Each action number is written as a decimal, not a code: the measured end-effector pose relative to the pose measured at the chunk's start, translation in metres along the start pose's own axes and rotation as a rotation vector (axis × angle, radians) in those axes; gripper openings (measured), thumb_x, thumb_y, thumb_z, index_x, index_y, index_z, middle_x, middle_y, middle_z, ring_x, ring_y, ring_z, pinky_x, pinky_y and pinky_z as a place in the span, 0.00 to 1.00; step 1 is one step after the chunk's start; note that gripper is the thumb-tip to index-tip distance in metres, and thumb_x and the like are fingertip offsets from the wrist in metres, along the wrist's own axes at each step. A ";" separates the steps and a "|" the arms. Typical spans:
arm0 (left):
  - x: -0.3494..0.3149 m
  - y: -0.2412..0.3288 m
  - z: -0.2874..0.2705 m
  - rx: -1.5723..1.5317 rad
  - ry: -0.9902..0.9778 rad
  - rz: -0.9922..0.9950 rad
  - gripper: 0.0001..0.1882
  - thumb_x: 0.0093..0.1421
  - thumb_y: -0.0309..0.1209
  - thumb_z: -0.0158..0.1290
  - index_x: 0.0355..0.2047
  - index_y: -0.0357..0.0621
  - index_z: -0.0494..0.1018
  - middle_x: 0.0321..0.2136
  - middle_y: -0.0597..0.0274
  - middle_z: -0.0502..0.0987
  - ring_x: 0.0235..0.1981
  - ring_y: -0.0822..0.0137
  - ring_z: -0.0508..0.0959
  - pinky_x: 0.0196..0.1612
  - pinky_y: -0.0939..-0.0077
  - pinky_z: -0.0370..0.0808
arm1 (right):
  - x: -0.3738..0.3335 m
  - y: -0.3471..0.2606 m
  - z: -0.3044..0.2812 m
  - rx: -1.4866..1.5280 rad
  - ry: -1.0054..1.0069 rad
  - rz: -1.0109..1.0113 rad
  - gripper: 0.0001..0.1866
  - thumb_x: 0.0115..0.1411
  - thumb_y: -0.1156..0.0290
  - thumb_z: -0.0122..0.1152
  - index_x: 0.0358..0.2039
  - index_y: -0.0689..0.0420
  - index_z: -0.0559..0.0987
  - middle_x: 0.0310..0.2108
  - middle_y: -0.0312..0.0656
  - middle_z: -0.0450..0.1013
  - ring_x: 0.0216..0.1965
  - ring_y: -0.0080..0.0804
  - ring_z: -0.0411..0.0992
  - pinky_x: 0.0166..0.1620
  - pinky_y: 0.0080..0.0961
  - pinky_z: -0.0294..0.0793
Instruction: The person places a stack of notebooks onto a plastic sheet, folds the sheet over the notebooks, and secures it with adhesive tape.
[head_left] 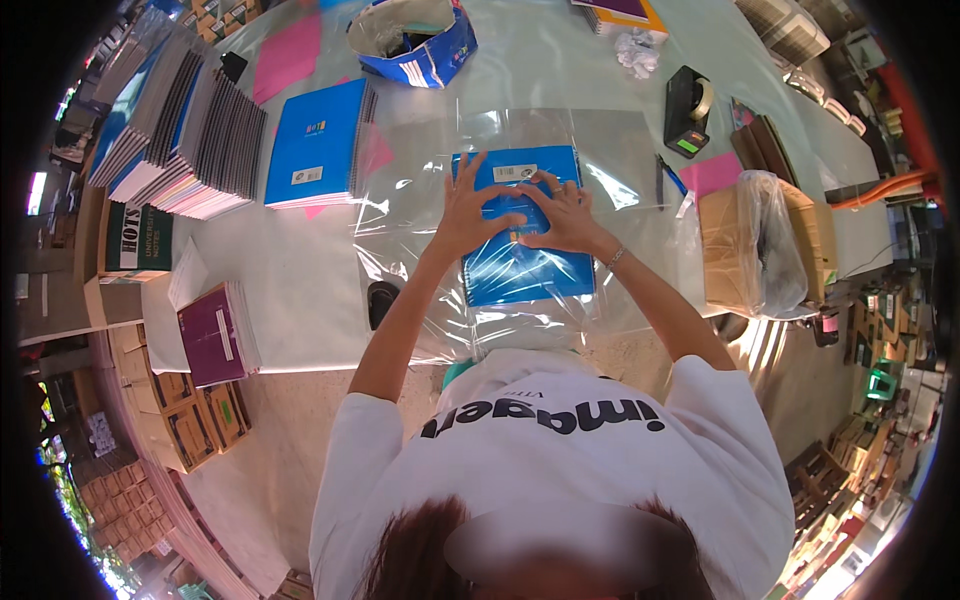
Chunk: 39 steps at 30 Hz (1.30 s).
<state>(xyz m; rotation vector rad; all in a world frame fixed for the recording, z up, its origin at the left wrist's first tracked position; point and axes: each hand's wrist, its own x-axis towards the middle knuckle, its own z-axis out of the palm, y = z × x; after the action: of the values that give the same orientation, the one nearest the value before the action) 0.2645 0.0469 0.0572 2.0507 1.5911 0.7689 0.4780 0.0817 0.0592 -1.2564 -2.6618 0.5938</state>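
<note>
A blue notebook [530,265] lies in front of me on the table, with a white label near its far edge. Clear plastic film [420,290] spreads around it, and shiny creases run across its near part. My left hand [475,212] rests on the left half of the cover, fingers spread. On the right half lies my right hand [562,215], its fingers bent but apart. The two hands almost meet at the middle of the cover, and neither grasps anything.
Stacked spiral notebooks [215,150] and a blue pile [318,140] stand left. Purple notebooks [212,335] sit at the near left edge. A blue bag [420,50] is at the back. To the right are a tape dispenser [688,112], a pen [672,175] and a plastic-lined carton [725,250].
</note>
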 end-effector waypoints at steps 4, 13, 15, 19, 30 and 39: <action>-0.010 0.005 0.007 0.126 -0.007 -0.141 0.26 0.39 0.55 0.64 0.42 0.74 0.77 0.66 0.52 0.43 0.67 0.45 0.37 0.61 0.34 0.32 | -0.004 -0.004 -0.007 -0.001 -0.008 0.044 0.36 0.44 0.44 0.66 0.54 0.34 0.67 0.58 0.38 0.58 0.56 0.46 0.56 0.55 0.49 0.52; -0.012 0.005 0.007 0.100 -0.072 -0.314 0.30 0.36 0.59 0.64 0.44 0.77 0.77 0.68 0.57 0.35 0.67 0.45 0.30 0.60 0.32 0.27 | -0.002 0.214 -0.073 0.187 1.145 0.669 0.19 0.55 0.63 0.61 0.42 0.62 0.75 0.36 0.49 0.73 0.42 0.43 0.68 0.46 0.37 0.66; -0.007 0.006 0.009 0.094 -0.102 -0.312 0.29 0.37 0.58 0.64 0.44 0.77 0.76 0.68 0.56 0.35 0.67 0.43 0.31 0.59 0.31 0.28 | -0.014 0.277 -0.085 0.346 1.068 0.779 0.19 0.56 0.61 0.61 0.41 0.64 0.76 0.32 0.45 0.74 0.36 0.36 0.71 0.41 0.32 0.72; -0.010 0.004 0.007 0.099 -0.108 -0.345 0.31 0.36 0.59 0.64 0.44 0.77 0.76 0.68 0.56 0.34 0.67 0.43 0.30 0.60 0.31 0.28 | -0.005 0.305 -0.102 1.017 0.859 0.814 0.20 0.56 0.58 0.62 0.37 0.65 0.77 0.30 0.40 0.74 0.26 0.25 0.72 0.29 0.20 0.75; -0.009 0.006 0.005 0.110 -0.132 -0.388 0.31 0.35 0.59 0.64 0.44 0.78 0.76 0.68 0.59 0.35 0.67 0.44 0.31 0.60 0.31 0.26 | -0.013 0.280 -0.095 1.344 0.948 0.726 0.09 0.58 0.70 0.60 0.32 0.64 0.76 0.26 0.40 0.74 0.25 0.25 0.73 0.24 0.15 0.75; -0.008 -0.001 0.010 0.020 -0.108 -0.362 0.33 0.32 0.62 0.64 0.43 0.78 0.77 0.68 0.61 0.34 0.67 0.45 0.29 0.59 0.30 0.23 | -0.027 0.309 -0.067 0.374 0.688 0.891 0.10 0.55 0.70 0.57 0.28 0.66 0.74 0.26 0.47 0.75 0.27 0.33 0.76 0.28 0.28 0.77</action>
<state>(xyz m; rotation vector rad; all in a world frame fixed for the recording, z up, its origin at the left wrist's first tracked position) 0.2688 0.0396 0.0472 1.7126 1.8397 0.5036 0.7343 0.2577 -0.0045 -2.0067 -1.3068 0.5561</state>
